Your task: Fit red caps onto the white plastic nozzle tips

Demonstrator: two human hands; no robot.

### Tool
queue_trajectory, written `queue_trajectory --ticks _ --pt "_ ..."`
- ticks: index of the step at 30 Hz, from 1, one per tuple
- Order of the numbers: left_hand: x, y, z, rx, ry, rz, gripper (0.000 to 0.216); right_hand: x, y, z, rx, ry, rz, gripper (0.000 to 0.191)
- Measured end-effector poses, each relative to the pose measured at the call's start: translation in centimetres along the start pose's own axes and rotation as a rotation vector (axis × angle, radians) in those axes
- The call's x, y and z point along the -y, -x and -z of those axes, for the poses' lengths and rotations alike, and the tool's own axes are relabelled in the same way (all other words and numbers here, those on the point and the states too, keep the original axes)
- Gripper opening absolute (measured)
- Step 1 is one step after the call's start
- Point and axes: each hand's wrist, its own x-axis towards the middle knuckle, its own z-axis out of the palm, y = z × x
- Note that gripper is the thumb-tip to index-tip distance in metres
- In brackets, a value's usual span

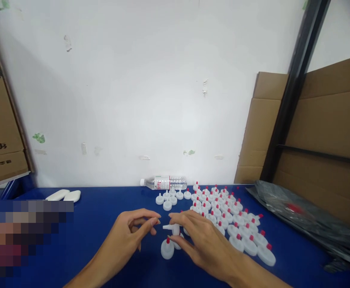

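My right hand (203, 240) grips a white nozzle cap (175, 229) between thumb and fingers, its bare spout pointing left. Facing that spout, my left hand (135, 230) is closed in a pinch, with a small red tip cap (158, 221) just showing at the fingertips. Below the two hands a white nozzle cap with a red tip (167, 250) stands upright on the blue table (111, 208). Another white cap is partly hidden behind my right thumb. Several red-tipped nozzle caps (249, 246) stand grouped to the right, partly covered by my right hand.
Several white nozzle caps without red tips (167, 205) stand beyond my hands. A clear plastic bottle (163, 183) lies against the wall. White oval objects (72, 196) are at the left. Grey plastic sheeting (301, 216) and cardboard (327, 132) border the right side.
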Motion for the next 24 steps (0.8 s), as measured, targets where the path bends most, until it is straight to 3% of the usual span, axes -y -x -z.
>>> queue_trajectory --ticks 16,21,24 --pt "-0.7 0.6 -0.3 0.111 0.104 -0.018 0.039 1.0 0.2 0.0 -0.003 -0.04 -0.013 0.034" --pt "-1.1 0.8 -0.3 0.133 0.042 -0.05 0.032 1.1 0.0 0.4 0.004 -0.054 0.016 0.027" --pt "-0.5 0.7 -0.3 0.095 -0.171 -0.128 0.026 1.0 0.0 0.4 0.015 -0.051 0.043 0.025"
